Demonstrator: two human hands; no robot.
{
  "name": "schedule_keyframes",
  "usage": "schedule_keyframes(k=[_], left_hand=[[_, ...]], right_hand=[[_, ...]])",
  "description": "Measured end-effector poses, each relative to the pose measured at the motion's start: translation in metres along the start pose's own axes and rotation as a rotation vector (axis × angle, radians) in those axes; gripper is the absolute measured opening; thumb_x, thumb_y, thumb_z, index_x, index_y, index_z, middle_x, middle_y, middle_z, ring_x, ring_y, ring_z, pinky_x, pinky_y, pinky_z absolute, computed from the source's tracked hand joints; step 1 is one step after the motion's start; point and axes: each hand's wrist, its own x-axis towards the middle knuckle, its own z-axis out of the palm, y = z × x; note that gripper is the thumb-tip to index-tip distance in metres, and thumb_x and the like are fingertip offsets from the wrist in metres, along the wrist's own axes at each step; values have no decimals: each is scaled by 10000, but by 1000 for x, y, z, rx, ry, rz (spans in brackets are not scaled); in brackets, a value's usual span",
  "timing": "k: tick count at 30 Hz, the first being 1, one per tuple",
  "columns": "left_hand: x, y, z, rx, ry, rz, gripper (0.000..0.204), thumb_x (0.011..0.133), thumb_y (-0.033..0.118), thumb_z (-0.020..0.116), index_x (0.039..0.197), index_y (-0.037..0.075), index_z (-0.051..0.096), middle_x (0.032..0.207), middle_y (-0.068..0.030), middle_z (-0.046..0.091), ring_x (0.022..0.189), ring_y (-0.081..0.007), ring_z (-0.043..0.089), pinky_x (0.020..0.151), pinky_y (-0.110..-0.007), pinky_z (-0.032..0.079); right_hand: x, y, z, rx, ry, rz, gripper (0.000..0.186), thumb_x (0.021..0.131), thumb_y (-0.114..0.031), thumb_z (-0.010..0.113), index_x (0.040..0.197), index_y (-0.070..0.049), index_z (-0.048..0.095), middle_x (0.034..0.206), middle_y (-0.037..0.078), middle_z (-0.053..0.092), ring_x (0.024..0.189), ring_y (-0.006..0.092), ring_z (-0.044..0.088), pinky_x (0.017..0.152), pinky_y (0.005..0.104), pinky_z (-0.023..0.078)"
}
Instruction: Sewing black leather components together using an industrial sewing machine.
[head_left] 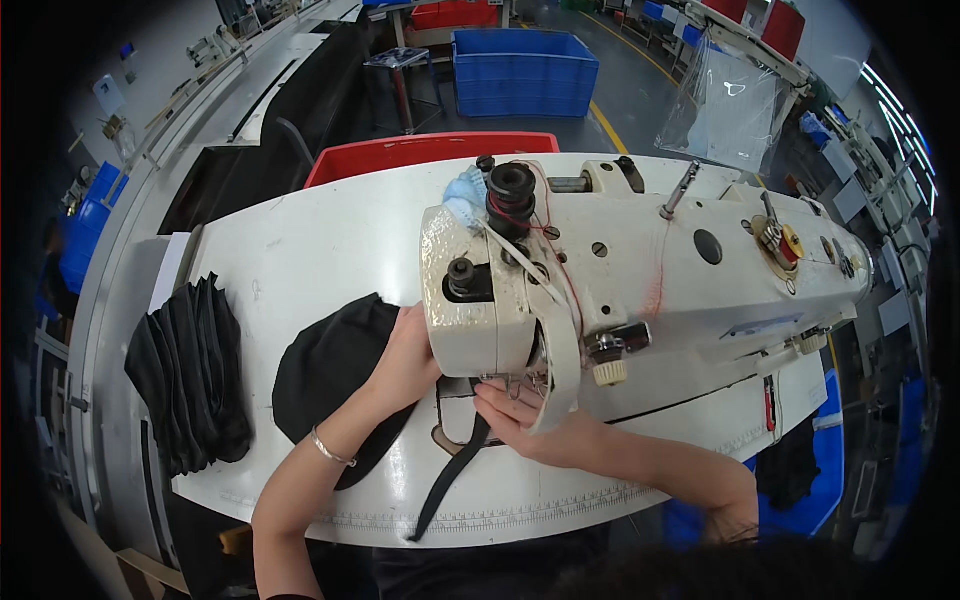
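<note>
A black strap [452,478] runs from the needle area of an off-white industrial sewing machine [640,270] down toward six o'clock, its free end trailing to the near edge of the white surface [320,235]. The right hand [525,420] lies on the strap's upper end just below the machine head, fingers pressed flat and close together rather than pinching. The left hand [405,355], at nine o'clock from the needle, lies flat on a rounded piece of black fabric [325,375], fingers together, their tips hidden behind the machine head. A silver bracelet [330,448] circles the left wrist.

Both sets of fingertips sit very near the presser foot, which the head hides; a slip forward could bring a finger under the needle. The long loose strap end could catch at the surface's edge and drag the seam off line. Red thread [520,215] leads up to a dark spool holder at twelve o'clock.

At nine o'clock, well apart, lies a stack of black fabric pieces [190,375]. Beyond the surface stand a red bin [400,155] and a blue crate [525,70].
</note>
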Motion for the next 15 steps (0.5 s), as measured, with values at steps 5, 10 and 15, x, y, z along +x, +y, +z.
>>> schedule_keyframes(k=[5,10,15], left_hand=[[10,-34,29,-842,-75,-218,572,755,110,735,1257,7,481,1278,-139,506,1148,-212,501,1014,-358,364],[3,-36,18,-784,-282,-169,505,965,308,453,1383,44,349,1340,-173,462,1194,-292,503,1017,-437,426],[10,-7,4,-289,-250,-33,504,921,264,521,1350,34,390,1311,-185,482,1169,-311,515,990,-439,433]], right_hand=[[-15,7,-19,66,-48,29,392,733,-126,596,1095,23,607,1232,159,541,996,302,587,792,430,517],[-36,0,0,-166,-399,-45,478,729,-136,570,1204,-185,580,1255,101,538,1032,293,572,767,414,537],[-28,3,-3,147,-42,36,457,702,-146,589,1156,-190,615,1222,82,559,1028,279,568,734,359,542]])
